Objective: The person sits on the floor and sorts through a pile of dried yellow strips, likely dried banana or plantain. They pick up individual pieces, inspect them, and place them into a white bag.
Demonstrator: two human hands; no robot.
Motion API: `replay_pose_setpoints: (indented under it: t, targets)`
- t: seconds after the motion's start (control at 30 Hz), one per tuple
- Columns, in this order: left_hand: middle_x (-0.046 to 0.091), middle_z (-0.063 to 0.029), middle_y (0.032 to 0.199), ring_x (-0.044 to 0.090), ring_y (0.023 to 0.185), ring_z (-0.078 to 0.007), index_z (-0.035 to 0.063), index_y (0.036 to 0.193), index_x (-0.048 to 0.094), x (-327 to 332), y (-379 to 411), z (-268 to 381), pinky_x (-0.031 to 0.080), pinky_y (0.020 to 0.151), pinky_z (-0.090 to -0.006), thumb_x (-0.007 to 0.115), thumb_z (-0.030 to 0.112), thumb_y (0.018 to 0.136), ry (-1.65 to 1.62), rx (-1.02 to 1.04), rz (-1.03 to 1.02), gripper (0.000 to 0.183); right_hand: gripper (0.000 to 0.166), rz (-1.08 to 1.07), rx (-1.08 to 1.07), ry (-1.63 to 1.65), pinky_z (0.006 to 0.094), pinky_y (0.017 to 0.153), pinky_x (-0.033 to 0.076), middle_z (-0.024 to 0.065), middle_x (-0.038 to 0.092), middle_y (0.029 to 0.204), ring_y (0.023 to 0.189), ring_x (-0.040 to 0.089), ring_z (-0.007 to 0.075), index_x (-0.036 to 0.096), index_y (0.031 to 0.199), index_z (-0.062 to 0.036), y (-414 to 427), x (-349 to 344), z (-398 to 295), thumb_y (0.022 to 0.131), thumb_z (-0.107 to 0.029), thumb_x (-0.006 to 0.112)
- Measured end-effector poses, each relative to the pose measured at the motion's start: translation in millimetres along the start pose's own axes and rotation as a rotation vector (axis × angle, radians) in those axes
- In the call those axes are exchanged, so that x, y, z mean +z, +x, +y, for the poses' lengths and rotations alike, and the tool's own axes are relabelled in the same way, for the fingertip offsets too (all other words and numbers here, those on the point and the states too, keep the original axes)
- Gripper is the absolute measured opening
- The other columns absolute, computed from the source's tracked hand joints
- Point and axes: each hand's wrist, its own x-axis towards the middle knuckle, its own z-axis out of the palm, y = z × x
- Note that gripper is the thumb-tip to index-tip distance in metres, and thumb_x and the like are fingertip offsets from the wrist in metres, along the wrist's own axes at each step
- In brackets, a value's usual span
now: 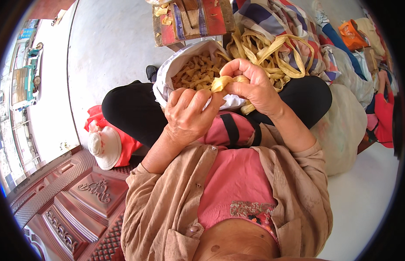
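Observation:
Between both hands is a yellowish plant strip [222,83], bent into a small fold or knot. My left hand [189,112] pinches its lower left end with curled fingers. My right hand [254,80] grips the strip from the right, thumb and forefinger close to the fold. Just beyond them, a white woven sack [163,80] with a rolled-down rim holds many small yellow-brown pieces [197,71]. Long loose strips [274,53] of the same material lie in a heap to the right of the sack, some draped near my right knee.
A worn red wooden bench [215,19] with scraps on it stands beyond the sack. Checked cloth [271,14] lies behind the strips. A pale full sack [341,130] is at my right, a white hat [107,146] at my left. Another person's red sleeve [383,114] shows far right.

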Motion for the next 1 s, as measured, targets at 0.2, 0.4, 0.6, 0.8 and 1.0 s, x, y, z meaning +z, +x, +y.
replay_pose_setpoints:
  t: [0.2, 0.4, 0.6, 0.8, 1.0]
  targets:
    - [0.063, -0.0084, 0.063, 0.059, 0.052, -0.0204, 0.0032, 0.09, 0.07, 19, -8, -5, 0.044, 0.051, -0.0329, 0.08, 0.016, 0.077, -0.599, -0.488, -0.053, 0.021, 0.034, -0.084, 0.015, 0.072, 0.0242, 0.087, 0.05, 0.0045, 0.065, 0.099, 0.096, 0.064, 0.0122, 0.055, 0.125, 0.002, -1, 6, -2, 0.093, -0.007, 0.063]
    - [0.066, -0.003, 0.071, 0.052, 0.055, -0.005, -0.0013, 0.087, 0.067, 0, -3, -16, 0.045, 0.053, -0.0223, 0.07, 0.005, 0.087, -1.192, -1.057, -0.286, 0.006, 0.039, -0.097, -0.223, -0.528, 0.0229, 0.062, 0.046, 0.0002, 0.062, 0.072, 0.069, 0.058, 0.006, 0.052, 0.131, -0.0011, 2, 4, 10, 0.097, -0.016, 0.062]
    - [0.046, 0.0023, 0.054, 0.037, 0.045, -0.0048, 0.0027, 0.085, 0.063, -7, -14, -38, 0.048, 0.064, -0.0291, 0.062, 0.005, 0.091, -1.687, -1.244, 0.107, 0.007, 0.045, -0.118, -0.121, -0.483, 0.0207, 0.052, 0.036, -0.0055, 0.048, 0.061, 0.056, 0.043, 0.0022, 0.05, 0.136, -0.0013, -14, -19, -2, 0.097, -0.02, 0.062]
    - [0.054, -0.0003, 0.062, 0.046, 0.052, -0.0076, 0.0001, 0.095, 0.066, -1, -8, -44, 0.046, 0.061, -0.0249, 0.058, 0.013, 0.098, -1.12, -1.142, 0.027, 0.015, 0.016, 0.013, -0.469, -1.048, 0.037, 0.055, 0.05, 0.0071, 0.061, 0.067, 0.062, 0.062, 0.0269, 0.063, 0.096, -0.0038, -1, -23, 19, 0.084, -0.013, 0.069]
    - [0.066, -0.008, 0.09, 0.065, 0.083, -0.0231, 0.0046, 0.111, 0.067, -7, 18, -45, 0.051, 0.082, -0.0397, 0.072, 0.017, 0.079, -0.307, -0.155, -0.273, 0.034, 0.016, -0.045, -0.911, -1.599, 0.0302, 0.049, 0.047, 0.0005, 0.049, 0.064, 0.06, 0.056, 0.016, 0.062, 0.088, -0.0074, 9, -13, 11, 0.072, -0.012, 0.065]
